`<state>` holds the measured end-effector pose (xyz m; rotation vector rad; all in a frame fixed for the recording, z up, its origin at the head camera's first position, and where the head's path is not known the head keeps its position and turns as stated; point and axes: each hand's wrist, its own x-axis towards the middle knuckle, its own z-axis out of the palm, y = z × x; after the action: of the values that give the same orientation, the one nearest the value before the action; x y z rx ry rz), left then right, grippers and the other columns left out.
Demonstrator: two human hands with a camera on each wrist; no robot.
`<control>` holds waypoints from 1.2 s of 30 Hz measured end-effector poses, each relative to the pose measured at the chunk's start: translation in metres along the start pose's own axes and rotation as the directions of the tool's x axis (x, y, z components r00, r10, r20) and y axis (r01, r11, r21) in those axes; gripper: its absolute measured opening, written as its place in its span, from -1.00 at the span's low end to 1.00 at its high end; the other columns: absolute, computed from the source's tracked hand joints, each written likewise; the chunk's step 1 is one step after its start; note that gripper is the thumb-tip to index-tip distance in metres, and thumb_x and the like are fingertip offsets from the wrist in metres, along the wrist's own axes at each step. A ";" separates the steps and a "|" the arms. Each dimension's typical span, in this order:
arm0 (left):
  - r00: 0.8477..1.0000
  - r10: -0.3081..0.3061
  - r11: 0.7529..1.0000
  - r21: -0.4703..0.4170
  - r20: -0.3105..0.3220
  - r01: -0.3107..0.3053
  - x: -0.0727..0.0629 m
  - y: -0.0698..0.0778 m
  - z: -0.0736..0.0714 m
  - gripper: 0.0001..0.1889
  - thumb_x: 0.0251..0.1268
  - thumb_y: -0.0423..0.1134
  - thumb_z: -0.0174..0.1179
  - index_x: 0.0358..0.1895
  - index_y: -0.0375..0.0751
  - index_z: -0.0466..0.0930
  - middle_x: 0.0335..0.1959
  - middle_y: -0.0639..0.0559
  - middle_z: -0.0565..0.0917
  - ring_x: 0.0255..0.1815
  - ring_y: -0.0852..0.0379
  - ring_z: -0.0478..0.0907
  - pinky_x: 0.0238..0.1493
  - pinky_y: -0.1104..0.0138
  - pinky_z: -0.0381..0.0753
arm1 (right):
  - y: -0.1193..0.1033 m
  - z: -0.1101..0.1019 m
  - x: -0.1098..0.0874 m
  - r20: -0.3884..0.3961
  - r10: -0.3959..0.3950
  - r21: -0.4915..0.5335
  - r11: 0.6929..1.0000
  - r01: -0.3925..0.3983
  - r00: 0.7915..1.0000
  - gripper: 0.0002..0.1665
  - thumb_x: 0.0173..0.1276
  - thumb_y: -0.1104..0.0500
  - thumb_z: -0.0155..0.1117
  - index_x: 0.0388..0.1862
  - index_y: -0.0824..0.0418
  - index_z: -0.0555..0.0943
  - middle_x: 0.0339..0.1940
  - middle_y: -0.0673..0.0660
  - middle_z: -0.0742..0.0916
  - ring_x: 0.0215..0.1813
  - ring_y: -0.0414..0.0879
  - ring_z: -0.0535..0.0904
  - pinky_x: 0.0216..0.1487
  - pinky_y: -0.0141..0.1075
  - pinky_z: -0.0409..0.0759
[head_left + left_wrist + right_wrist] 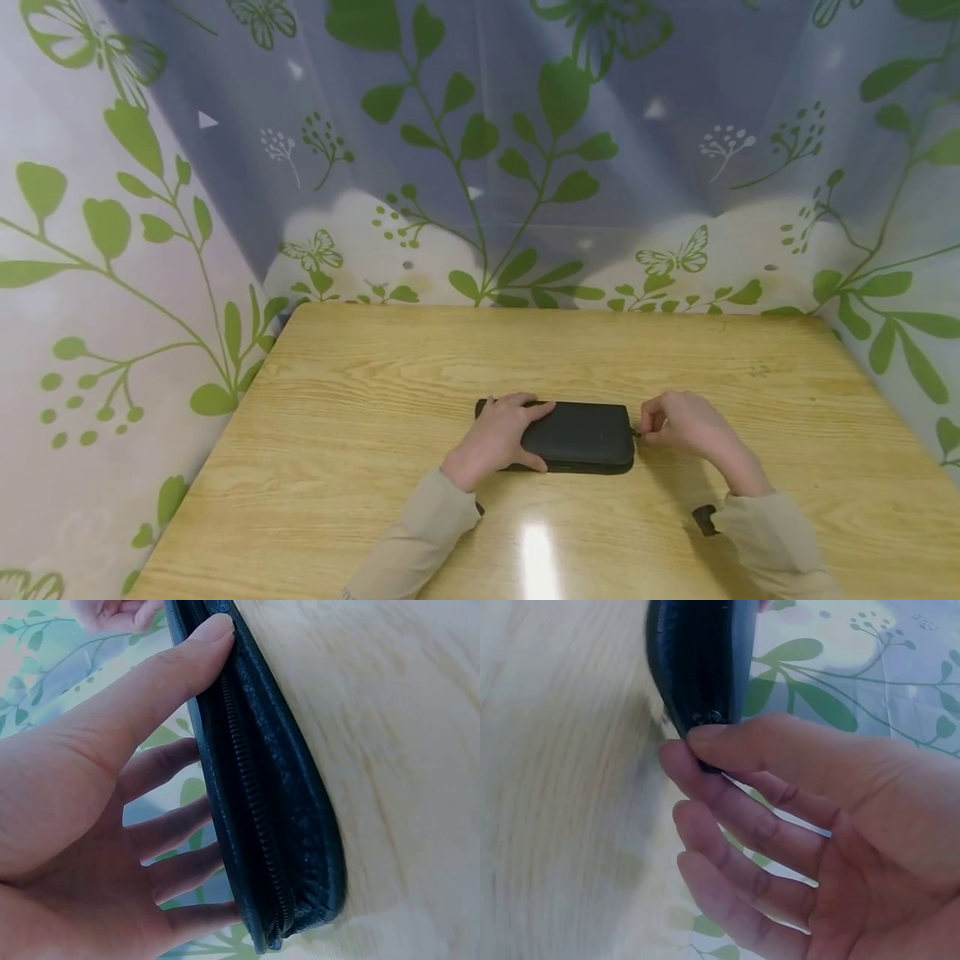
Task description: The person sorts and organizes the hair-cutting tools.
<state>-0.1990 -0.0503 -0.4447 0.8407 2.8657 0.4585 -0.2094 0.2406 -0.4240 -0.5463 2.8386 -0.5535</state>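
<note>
A black zip-around wallet (581, 435) lies flat on the table, its long side toward me. My left hand (498, 435) holds its left part, fingers spread over the top and thumb at the near edge. In the left wrist view the thumb presses beside the zipper (251, 780), whose teeth run closed along the side. At the wallet's right end, my right hand (686, 425) pinches the small zipper pull between thumb and index finger. Those fingertips mostly cover the pull in the right wrist view, where the remaining fingers (742, 900) are loosely bent.
The wood-grain table (360, 367) stretches out around the wallet. A leaf-and-butterfly patterned cloth (480, 167) hangs behind it and along both sides. Dark bands show at both wrists below light sleeves (780, 533).
</note>
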 end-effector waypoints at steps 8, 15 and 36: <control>1.000 -0.018 1.000 0.008 0.014 0.018 0.001 0.001 0.000 -0.04 -0.05 0.11 0.57 0.51 0.04 0.37 0.46 -0.08 0.42 0.48 -0.05 0.33 0.42 -0.20 0.28 | -0.002 -0.003 -0.003 0.019 -0.014 -0.011 1.000 0.014 1.000 -0.76 0.13 0.29 0.48 -0.57 0.03 0.60 -0.54 -0.11 0.65 -0.47 -0.19 0.46 -0.39 -0.21 0.47; 1.000 -0.021 1.000 0.008 0.016 0.021 0.001 0.001 0.000 -0.04 -0.05 0.11 0.57 0.51 0.03 0.37 0.47 -0.08 0.41 0.49 -0.05 0.31 0.42 -0.20 0.27 | -0.005 -0.004 -0.006 0.042 -0.024 0.013 1.000 0.024 0.999 -0.78 0.13 0.28 0.50 -0.56 0.05 0.65 -0.54 -0.12 0.66 -0.47 -0.20 0.47 -0.37 -0.22 0.50; 1.000 -0.005 1.000 -0.002 -0.004 0.005 0.000 0.002 0.000 -0.04 -0.06 0.10 0.57 0.50 -0.01 0.38 0.46 -0.12 0.42 0.48 -0.07 0.34 0.40 -0.22 0.29 | -0.008 -0.005 -0.008 0.064 -0.043 0.040 0.998 0.040 0.997 -0.81 0.05 0.29 0.53 -0.59 0.06 0.70 -0.56 -0.13 0.71 -0.51 -0.25 0.51 -0.40 -0.25 0.54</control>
<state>-0.1980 -0.0486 -0.4439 0.8334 2.8695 0.4633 -0.2009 0.2386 -0.4157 -0.6065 2.7554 -0.5852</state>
